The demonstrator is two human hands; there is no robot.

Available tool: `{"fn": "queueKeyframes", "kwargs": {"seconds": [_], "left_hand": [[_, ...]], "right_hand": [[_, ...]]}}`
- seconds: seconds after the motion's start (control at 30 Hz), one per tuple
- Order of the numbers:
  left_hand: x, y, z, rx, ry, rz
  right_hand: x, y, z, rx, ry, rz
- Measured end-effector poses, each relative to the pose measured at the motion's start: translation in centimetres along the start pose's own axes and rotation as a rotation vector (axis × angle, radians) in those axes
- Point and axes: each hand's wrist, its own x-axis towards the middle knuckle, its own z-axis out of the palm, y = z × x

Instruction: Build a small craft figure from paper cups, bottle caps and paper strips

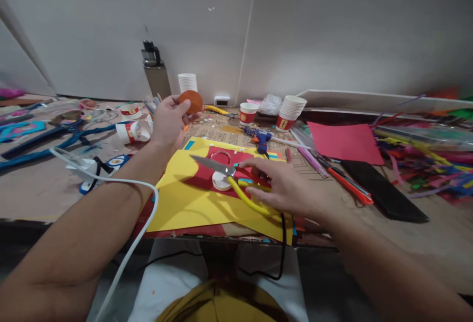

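Observation:
My left hand (169, 120) is raised over the far part of the table, pinching an orange disc (190, 102) between thumb and fingers. Yellow-handled scissors (247, 203) are held in my right hand (275, 184), their blades pointing left. Under them lie red paper (197, 177) and large yellow sheets (173, 209). A small round white piece (220, 181) rests on the red paper, just below the scissor blades.
Stacked paper cups (291, 113), a single cup (248, 113) and a blue glue gun (262, 142) stand or lie beyond the sheets. An orange cutter (350, 185) and black case (384, 191) lie right. A white cable (155, 204) crosses my left forearm.

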Motion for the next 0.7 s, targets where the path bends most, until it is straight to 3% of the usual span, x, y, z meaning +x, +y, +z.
{"fn": "queueKeyframes", "kwargs": {"seconds": [0.23,0.47,0.57,0.7], "left_hand": [[-0.7,0.0,0.3,0.05,-0.077,-0.052],[-0.7,-0.6,0.1,0.036,-0.096,-0.113],[-1.0,-1.1,0.2,0.062,-0.147,-0.19],[-1.4,-2.0,0.2,0.121,-0.252,-0.305]], "right_hand": [[-0.5,-0.6,0.7,0.019,-0.236,-0.091],[0.0,-0.2,1.1,-0.026,-0.238,-0.14],[0.6,0.6,0.3,-0.038,-0.143,-0.089],[3.1,3.7,-1.5,-0.162,0.224,0.285]]}}
